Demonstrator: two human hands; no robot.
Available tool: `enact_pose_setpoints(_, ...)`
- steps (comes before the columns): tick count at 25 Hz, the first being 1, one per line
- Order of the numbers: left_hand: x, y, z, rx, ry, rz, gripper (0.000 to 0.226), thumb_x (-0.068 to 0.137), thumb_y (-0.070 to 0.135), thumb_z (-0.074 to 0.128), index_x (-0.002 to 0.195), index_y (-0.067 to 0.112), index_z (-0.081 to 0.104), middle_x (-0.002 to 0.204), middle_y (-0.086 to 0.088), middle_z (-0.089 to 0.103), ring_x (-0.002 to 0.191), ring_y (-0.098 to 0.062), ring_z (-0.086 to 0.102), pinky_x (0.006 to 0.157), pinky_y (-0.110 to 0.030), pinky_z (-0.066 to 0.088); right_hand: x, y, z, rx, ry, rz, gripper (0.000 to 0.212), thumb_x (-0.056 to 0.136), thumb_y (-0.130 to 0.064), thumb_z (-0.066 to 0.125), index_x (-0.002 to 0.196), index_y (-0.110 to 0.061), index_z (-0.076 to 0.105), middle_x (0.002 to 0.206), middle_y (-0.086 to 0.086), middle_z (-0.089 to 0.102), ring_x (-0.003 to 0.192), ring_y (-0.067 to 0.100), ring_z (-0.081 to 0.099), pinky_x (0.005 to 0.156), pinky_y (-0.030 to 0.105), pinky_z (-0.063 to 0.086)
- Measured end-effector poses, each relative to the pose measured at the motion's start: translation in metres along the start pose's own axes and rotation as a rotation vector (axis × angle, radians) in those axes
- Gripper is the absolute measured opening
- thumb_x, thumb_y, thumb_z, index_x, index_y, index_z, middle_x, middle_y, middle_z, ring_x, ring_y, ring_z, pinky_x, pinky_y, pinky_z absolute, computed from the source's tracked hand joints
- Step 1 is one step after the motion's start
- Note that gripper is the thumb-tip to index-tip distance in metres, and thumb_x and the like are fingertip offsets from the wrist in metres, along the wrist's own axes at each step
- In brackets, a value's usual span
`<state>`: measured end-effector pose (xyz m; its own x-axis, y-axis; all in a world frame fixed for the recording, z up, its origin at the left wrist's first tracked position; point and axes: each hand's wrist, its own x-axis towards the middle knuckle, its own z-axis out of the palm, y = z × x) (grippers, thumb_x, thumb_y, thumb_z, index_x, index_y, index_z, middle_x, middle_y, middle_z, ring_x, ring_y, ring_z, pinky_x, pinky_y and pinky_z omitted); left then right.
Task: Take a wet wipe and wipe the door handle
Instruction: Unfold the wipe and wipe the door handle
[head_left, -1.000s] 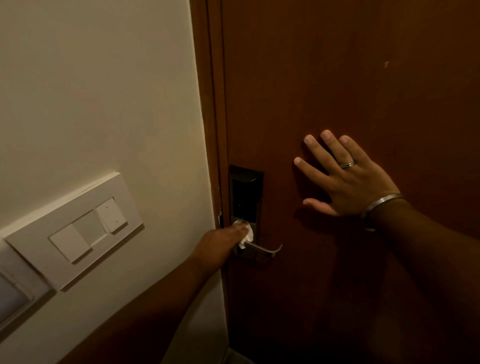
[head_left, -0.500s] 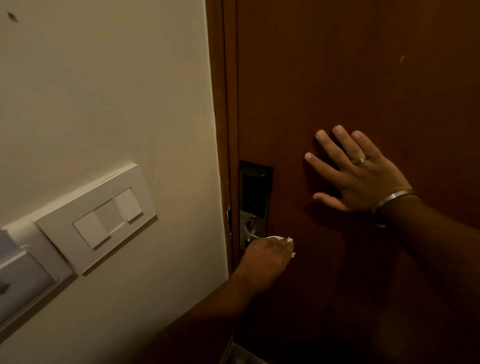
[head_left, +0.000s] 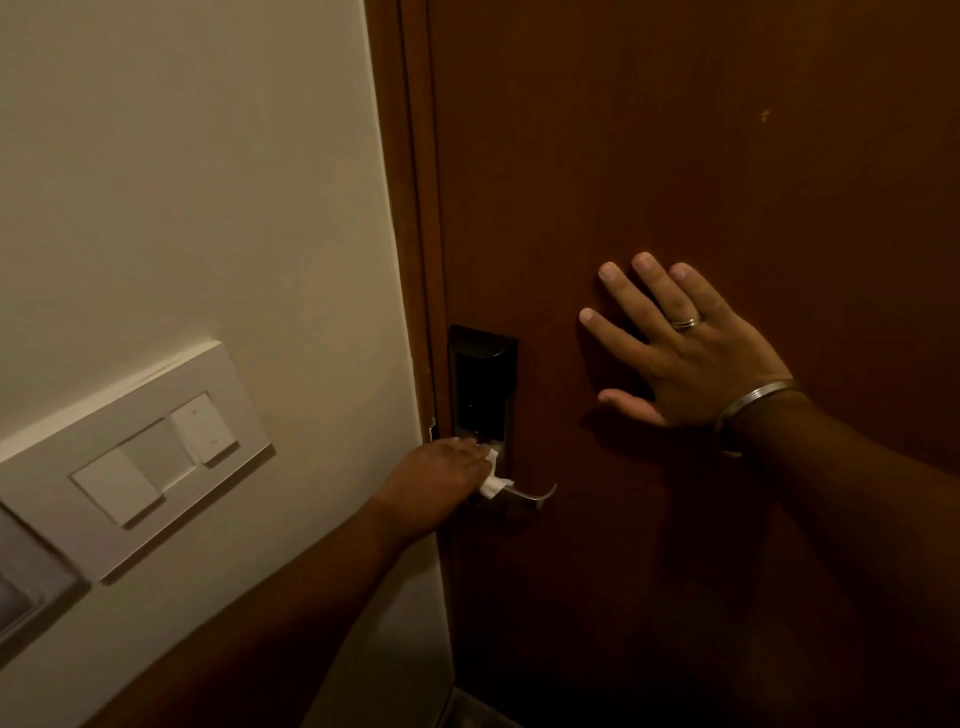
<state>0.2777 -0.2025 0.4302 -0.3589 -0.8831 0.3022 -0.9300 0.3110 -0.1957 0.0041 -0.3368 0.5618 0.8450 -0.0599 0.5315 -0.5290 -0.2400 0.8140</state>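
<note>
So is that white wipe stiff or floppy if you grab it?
Probably floppy: the wet wipe is scrunched into soft folds in the left hand, bunched against the door handle. It looks thin and small, so likely very light. Being wet, it would probably cling to the metal rather than slide off, though its dampness can't be seen here.

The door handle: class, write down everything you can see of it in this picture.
The door handle is a silvery, metal-looking lever with a curled free end pointing right. It juts roughly level from the foot of a dark upright lock plate near the left edge of the brown door. The left hand covers its inner end, pressing a crumpled white wet wipe against it. The outer end is bare. The right hand rests flat on the door, clear of the handle.
</note>
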Motion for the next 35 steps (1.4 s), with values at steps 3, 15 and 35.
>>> enact_pose_setpoints(3,0.018,0.037,0.006,-0.008,-0.068,0.008,0.01,0.085,0.015,0.07,0.095,0.013,0.067,0.09,-0.008,0.071,0.081,-0.023,0.066,0.075,-0.037,0.055,-0.001,0.002,0.001,0.013,-0.008,0.0,0.088,0.091,-0.075,0.021,0.157,-0.017,0.027,0.164,0.023,0.018,0.151,0.043,0.016,0.122,0.052,0.01)
enact_pose_setpoints(15,-0.01,-0.01,0.013,0.1,0.107,-0.064,0.053,0.066,0.011,0.086,0.114,0.005,0.066,0.114,-0.019,0.069,0.104,-0.037,0.065,0.084,-0.048,0.056,-0.001,0.002,0.0,-0.003,-0.003,-0.002,0.089,0.091,-0.076,0.021,0.156,-0.017,0.029,0.163,0.024,0.02,0.15,0.044,0.019,0.122,0.052,0.013)
enact_pose_setpoints(35,-0.009,-0.027,0.014,0.019,0.144,0.022,0.041,0.074,0.008,0.082,0.112,0.005,0.068,0.111,-0.017,0.071,0.099,-0.031,0.068,0.083,-0.043,0.058,-0.001,0.001,-0.003,0.001,0.0,-0.001,0.087,0.091,-0.075,0.021,0.155,-0.016,0.031,0.163,0.024,0.022,0.149,0.044,0.024,0.121,0.052,0.014)
